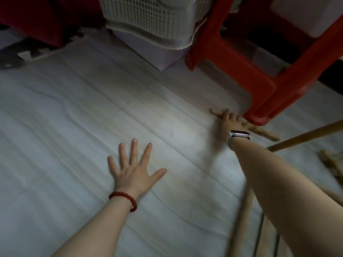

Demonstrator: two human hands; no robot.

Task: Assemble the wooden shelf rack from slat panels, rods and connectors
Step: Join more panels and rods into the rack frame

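Note:
My left hand (133, 169) presses flat on the pale floor with its fingers spread, and it holds nothing. My right hand (232, 121), with a watch on the wrist, reaches far forward and lies over a short wooden rod (215, 111) on the floor beside the red stool's leg. The fingers cross the rod, but blur hides whether they curl round it. A second wooden rod (306, 135) slants in from the right edge. A long rod (241, 219) runs along the floor under my right forearm. Blurred wooden slat parts (332, 164) lie at the far right.
A red plastic stool (259, 86) stands at the upper right, one leg right beside my right hand. A white lattice basket (148, 21) sits on a white box (148, 51) at the top middle. Dark red cloth (37, 19) hangs at the top left.

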